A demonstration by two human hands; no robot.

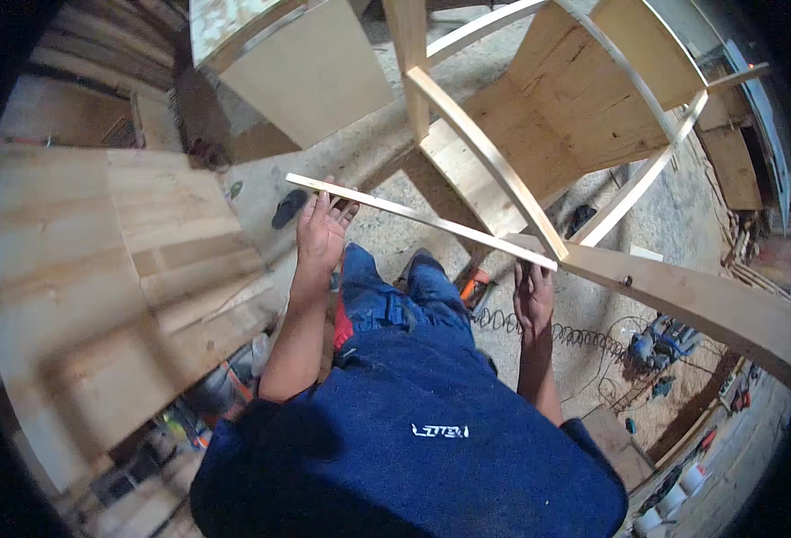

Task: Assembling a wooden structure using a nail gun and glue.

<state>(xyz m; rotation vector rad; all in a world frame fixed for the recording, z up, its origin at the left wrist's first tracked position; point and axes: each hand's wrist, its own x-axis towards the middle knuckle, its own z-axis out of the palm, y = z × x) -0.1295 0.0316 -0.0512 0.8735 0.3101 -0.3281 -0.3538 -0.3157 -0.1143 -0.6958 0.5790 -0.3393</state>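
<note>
A thin, straight wooden strip [418, 216] spans the space in front of me, its left end higher in the picture than its right. Below its left end, my left hand [322, 235] is closed on the strip with the fingertips at its edge. My right hand [533, 298] grips the other end from below, its fingertips partly hidden by the wood. Just beyond that right end stands a wooden frame with a curved rail [489, 161] and a thick beam [682, 291]. The strip's right end lies close to their joint; whether it touches I cannot tell.
A large wooden panel table [73, 260] fills the left side. Plywood sheets [566, 99] stand within the frame at the far right. A coiled air hose [583, 338] runs over the floor to a blue power tool [660, 345]. An orange tool [476, 287] lies near my legs.
</note>
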